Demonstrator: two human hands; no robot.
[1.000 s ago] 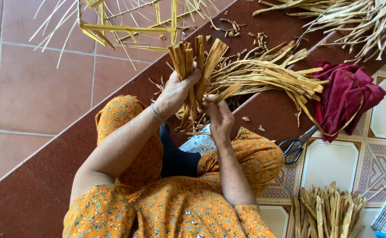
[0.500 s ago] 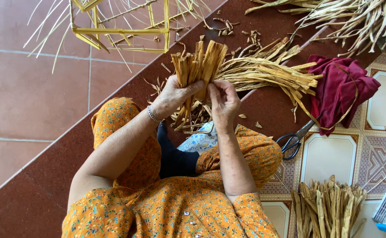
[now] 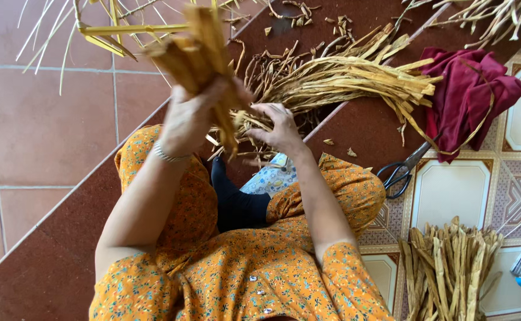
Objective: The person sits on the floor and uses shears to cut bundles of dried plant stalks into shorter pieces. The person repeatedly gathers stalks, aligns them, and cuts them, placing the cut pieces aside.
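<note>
**Dried strips gathered in both hands above the lap**

A bunch of dried strips (image 3: 204,56), flat, tan and papery with ragged cut ends, stands raised and slightly tilted in front of the person's chest. The left hand (image 3: 192,119) has its grip closed around the lower part of the bunch, a thin metal bangle (image 3: 168,156) on the wrist. The right hand (image 3: 278,128) sits just beside it, fingers curled and pinched together on the loose tails that trail below; exactly how many strips it has is hard to make out, as the fingers cover them.

Beyond the hands a larger pile of strips (image 3: 344,74) lies fanned across the dark red floor (image 3: 46,261), its far ends meeting a crumpled maroon cloth (image 3: 468,95). Black-handled scissors (image 3: 400,172) lie near the right knee on patterned tiles (image 3: 451,190). Another bundle of stiffer, split stalks (image 3: 448,267) sits at lower right, cut off by the edge. A yellow frame (image 3: 129,28) with thin pale slivers sticks out at the top, only partly seen. The orange flowered dress (image 3: 242,267) fills the foreground.
</note>
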